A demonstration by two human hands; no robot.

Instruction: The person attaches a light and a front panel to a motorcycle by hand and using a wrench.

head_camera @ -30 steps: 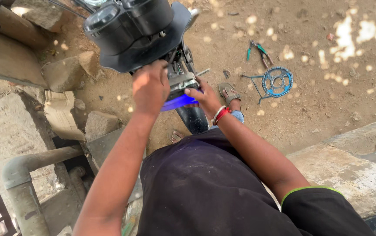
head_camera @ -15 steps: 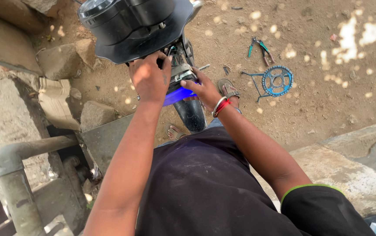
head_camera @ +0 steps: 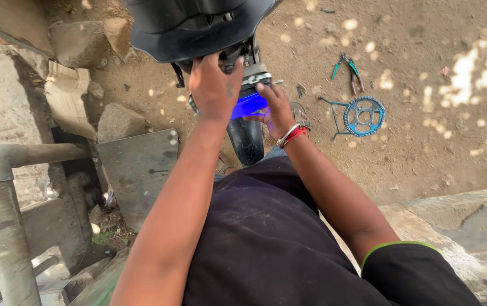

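Left hand is pressing on the motorcycle's front; right hand is cupping the blue part, neither grip clenched. Looks rigid, heavy; edges offering purchase.

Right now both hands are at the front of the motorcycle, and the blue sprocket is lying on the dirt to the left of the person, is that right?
Not quite. In the head view, the blue sprocket lies on the dirt to the person's right, near the pliers. The rest holds: the left hand and right hand are both at the front of the motorcycle.
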